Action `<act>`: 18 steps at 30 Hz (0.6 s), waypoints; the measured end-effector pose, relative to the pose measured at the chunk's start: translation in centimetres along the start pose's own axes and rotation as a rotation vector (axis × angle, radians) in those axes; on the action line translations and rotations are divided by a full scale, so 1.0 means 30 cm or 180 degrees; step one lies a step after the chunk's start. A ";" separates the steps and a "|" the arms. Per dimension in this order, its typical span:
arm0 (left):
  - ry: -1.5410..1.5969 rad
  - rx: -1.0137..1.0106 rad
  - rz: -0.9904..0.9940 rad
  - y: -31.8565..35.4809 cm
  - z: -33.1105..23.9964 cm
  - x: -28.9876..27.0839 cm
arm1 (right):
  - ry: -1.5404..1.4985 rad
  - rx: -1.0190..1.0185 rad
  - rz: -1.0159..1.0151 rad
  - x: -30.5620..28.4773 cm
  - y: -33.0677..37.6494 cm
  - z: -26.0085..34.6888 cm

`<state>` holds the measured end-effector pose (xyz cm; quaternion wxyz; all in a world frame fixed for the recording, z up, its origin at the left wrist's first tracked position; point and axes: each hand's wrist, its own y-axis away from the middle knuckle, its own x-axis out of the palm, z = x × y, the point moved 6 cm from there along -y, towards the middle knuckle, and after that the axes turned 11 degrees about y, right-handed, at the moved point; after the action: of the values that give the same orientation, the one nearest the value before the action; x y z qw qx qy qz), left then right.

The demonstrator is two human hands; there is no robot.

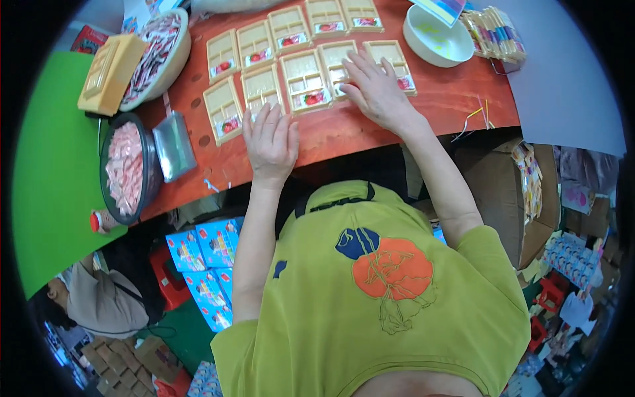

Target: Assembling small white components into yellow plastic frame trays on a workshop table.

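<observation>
Two rows of cream plastic trays point(289, 25) lie on the red-brown table point(317, 142), each divided into compartments. A small packet with a red strawberry picture point(313, 98) sits in the near compartment of most. My left hand point(271, 142) rests its outstretched fingers on the near end of one front-row tray point(260, 85), hiding part of it. Over the front row to the right, my right hand point(378, 92) has its fingers spread across a tray point(336, 54) and reaches the edge of the end tray point(387, 56). Neither hand visibly holds anything.
At left stand a dark basin of pink packets point(126, 169), a pale basin of striped packets point(155, 56), stacked cream trays point(112, 73) and clear plastic bags point(174, 145). A white bowl point(440, 40) and bundled packs point(496, 33) stand at right. Blue boxes point(205, 258) are below.
</observation>
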<state>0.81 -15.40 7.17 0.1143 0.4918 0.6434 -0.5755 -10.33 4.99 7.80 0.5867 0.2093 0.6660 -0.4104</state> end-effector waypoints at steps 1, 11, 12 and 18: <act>0.0081 0.0283 -0.0050 0.004 -0.023 -0.021 | -0.0022 -0.0293 -0.0046 0.004 -0.013 0.056; 0.0175 0.0494 0.0004 0.008 -0.047 -0.021 | 0.0235 -0.0346 0.0042 0.063 -0.073 0.177; 0.0167 0.0430 -0.0150 0.007 -0.039 -0.036 | 0.0201 -0.0475 0.0081 0.070 -0.075 0.201; -0.0070 -0.0926 -0.0080 0.024 0.060 -0.061 | 0.0208 -0.0735 0.0419 0.085 -0.108 0.263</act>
<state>1.51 -17.96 7.47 0.1842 0.4556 0.7248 -0.4829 -8.55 -3.64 6.55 0.6105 0.1969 0.7124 -0.2846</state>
